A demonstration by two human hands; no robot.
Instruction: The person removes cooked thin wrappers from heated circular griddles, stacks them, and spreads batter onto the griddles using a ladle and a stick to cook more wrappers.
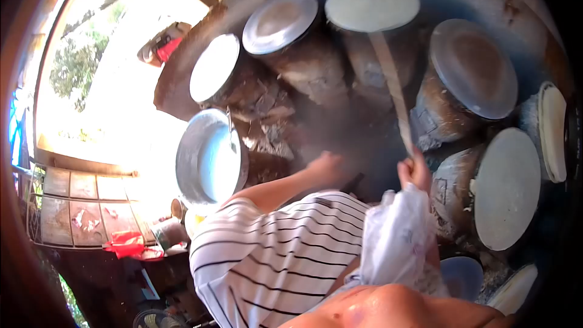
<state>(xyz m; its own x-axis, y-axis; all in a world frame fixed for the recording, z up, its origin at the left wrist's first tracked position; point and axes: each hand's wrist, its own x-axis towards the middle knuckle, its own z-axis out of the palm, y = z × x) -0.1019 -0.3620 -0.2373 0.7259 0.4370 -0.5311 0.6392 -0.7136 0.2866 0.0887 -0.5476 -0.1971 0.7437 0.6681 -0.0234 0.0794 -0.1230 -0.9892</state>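
1 long flat stick (pixel 392 82) was gripped at its near end by the right hand (pixel 415 173), fingers closed round it. Its far end appeared at the near edge of a white round top (pixel 372 5); contact could not be confirmed. Left hand (pixel 328 167): held out over the dark, hazy middle, between the stick and a metal basin (pixel 185 167); fingers blurred, so open or closed could not be told. The basin held pale liquid (pixel 220 161), with a handle (pixel 230 123) at its rim. 2 rounds with domed, see-through covers were noted: a left cover (pixel 280 21) and a right cover (pixel 473 68), on either side of the white round top. A large white disc (pixel 507 188) stood tilted at the right. Red cloth (pixel 126 243) lay at far left.
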